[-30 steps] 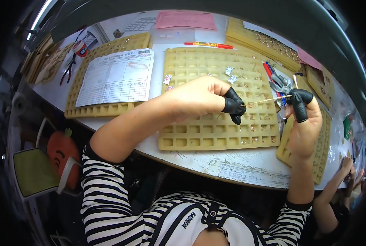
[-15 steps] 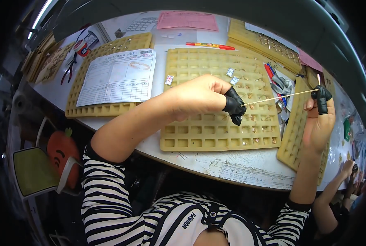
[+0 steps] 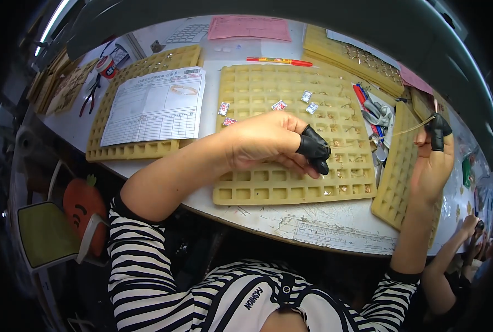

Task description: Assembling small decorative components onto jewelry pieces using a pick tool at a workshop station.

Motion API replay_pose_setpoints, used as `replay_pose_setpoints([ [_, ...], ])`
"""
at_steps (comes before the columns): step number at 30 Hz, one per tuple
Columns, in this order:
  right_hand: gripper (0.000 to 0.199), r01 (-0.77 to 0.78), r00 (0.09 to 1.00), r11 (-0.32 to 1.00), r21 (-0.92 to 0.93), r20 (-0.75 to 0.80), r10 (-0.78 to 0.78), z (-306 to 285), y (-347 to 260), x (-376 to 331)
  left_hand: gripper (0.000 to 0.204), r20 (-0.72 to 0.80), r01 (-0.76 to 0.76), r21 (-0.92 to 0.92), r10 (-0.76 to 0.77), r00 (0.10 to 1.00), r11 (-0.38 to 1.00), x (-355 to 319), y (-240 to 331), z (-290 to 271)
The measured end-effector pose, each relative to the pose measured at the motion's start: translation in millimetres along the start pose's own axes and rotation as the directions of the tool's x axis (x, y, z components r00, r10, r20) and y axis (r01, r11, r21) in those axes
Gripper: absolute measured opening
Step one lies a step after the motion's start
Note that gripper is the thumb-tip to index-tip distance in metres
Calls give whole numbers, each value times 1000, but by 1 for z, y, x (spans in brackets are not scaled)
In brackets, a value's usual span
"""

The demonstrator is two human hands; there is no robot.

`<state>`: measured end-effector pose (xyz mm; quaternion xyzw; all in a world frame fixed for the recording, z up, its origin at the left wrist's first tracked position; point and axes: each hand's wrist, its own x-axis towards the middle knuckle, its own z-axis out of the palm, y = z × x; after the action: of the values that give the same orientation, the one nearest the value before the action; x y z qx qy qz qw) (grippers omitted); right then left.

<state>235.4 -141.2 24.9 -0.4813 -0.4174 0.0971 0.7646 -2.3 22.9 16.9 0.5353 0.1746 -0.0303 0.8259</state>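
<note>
L hand (image 3: 271, 141) is hovering over the mid tray (image 3: 290, 199), thumb & finger pinching in black cots (image 3: 312, 145), a faint blurred run of chain (image 3: 415, 129) reaching them. R hand (image 3: 431, 163) is rising over the R tray (image 3: 387, 200), also w/ black cots on, thumb & finger gripping the chain's R end. Chain is spanning btwn the hands above the trays, bending & blurring nr the R one; its mid part is showing too faintly to trace.

Small tags (image 3: 306, 97) are lying on the mid tray's far half; shiny bits (image 3: 338, 158) are sitting in its R cells. A red marker (image 3: 279, 61) is lying just beyond its far edge, & pens (image 3: 361, 98) are lying off its far R corner. On the L, a printed sheet (image 3: 152, 108) is covering much of the L tray (image 3: 133, 150); pliers (image 3: 91, 98) are lying farther L, nr a red-white can (image 3: 107, 66). Pink paper (image 3: 249, 27) is lying far back. A ruler (image 3: 340, 237) is lying along the near edge of the table (image 3: 252, 218). Far R, a co-worker's hand (image 3: 470, 224) is showing, its hold too small to tell.
</note>
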Motion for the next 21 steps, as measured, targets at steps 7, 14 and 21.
replay_pose_setpoints([
  [7, 24, 29, 909, 879, -477, 379, 175, 48, -6, -34, 26, 51, 99, -187, -91, 995, 977, 1, -1, 14],
  [14, 25, -307, 673, 871, -384, 559, 484, 60, -2, -53, 33, 104, 92, -186, -73, 992, 978, 1, -6, 11],
  [21, 19, -352, 703, 877, -327, 526, 479, 54, 0, -51, 28, 74, 105, -182, -93, 993, 978, 2, -8, 10],
])
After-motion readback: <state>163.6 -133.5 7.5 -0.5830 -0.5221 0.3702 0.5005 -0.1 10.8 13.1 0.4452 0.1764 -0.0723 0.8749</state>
